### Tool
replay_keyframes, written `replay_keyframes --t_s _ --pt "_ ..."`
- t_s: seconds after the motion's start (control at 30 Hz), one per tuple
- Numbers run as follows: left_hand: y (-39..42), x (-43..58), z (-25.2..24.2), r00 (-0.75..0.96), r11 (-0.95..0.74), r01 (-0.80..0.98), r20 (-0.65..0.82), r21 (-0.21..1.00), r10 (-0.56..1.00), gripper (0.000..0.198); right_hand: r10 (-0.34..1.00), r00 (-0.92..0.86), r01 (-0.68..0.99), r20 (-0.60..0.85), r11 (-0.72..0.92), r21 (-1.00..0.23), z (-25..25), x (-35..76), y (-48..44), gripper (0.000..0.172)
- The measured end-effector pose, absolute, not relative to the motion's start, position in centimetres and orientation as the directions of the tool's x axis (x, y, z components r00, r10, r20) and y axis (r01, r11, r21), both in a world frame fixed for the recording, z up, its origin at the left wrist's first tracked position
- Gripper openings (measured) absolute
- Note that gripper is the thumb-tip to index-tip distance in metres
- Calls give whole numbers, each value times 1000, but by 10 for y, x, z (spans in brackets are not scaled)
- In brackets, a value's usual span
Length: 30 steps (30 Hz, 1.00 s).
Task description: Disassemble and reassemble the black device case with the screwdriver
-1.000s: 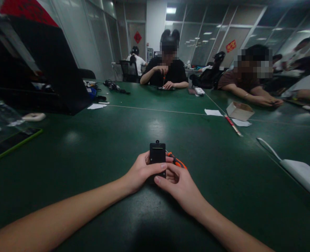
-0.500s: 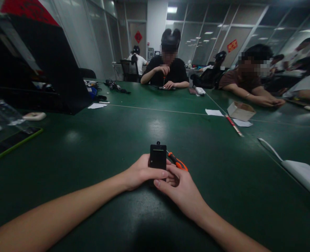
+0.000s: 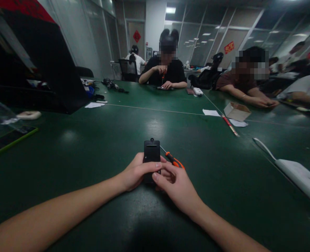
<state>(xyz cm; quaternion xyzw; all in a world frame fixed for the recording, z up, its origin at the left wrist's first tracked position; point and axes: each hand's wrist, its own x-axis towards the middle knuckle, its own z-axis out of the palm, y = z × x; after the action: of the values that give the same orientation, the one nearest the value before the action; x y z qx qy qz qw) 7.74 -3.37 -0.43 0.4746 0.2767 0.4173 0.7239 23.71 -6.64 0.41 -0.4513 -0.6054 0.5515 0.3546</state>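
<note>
A small black rectangular box [image 3: 152, 150] with a round tab on its top edge, a slot and a small screw or hole in its face is held upright above the table. My left hand [image 3: 136, 172] is closed around it from the left, the thumb lying across its face. From the right, my right hand [image 3: 177, 183] has its curled fingers and thumb at the box's lower right edge; the fingertips are partly hidden. Just beyond the right hand, a screwdriver [image 3: 173, 161] with an orange and black handle rests on the green table [image 3: 91, 140].
A large dark case [image 3: 44, 63], a green-edged phone [image 3: 11, 140] and clear plastic [image 3: 2, 115] stand at left. To the right are a white box-like object [image 3: 299, 175], an open carton [image 3: 237, 112] and paper [image 3: 211, 112]. Across the table, a person [image 3: 165, 70] works with a screwdriver.
The view has shifted slightly, so most things appear a little further left. The black box has tilted a little, and its slot no longer shines green. Both hands stay on it.
</note>
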Motion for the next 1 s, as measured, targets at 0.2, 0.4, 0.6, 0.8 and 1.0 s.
replay_keyframes --t_s 0.2,0.4,0.6,0.8,1.0 --pt "-30 78 -5 421 267 -440 -66 858 905 30 902 -396 630 175 405 -663 19 266 -54 35" --pt "-21 75 -2 364 328 -500 -149 802 919 30 902 -353 877 247 411 -247 19 295 -35 37" --pt "-17 73 -3 322 269 -443 -128 855 938 36 906 -391 854 164 423 -304 16 294 -33 15" --pt "-3 61 -4 368 242 -358 -102 902 924 39 953 -280 735 117 291 -612 22 290 -32 19" --pt "8 52 -5 338 167 -325 -51 931 940 39 981 -192 434 3 88 -897 27 279 -42 36"
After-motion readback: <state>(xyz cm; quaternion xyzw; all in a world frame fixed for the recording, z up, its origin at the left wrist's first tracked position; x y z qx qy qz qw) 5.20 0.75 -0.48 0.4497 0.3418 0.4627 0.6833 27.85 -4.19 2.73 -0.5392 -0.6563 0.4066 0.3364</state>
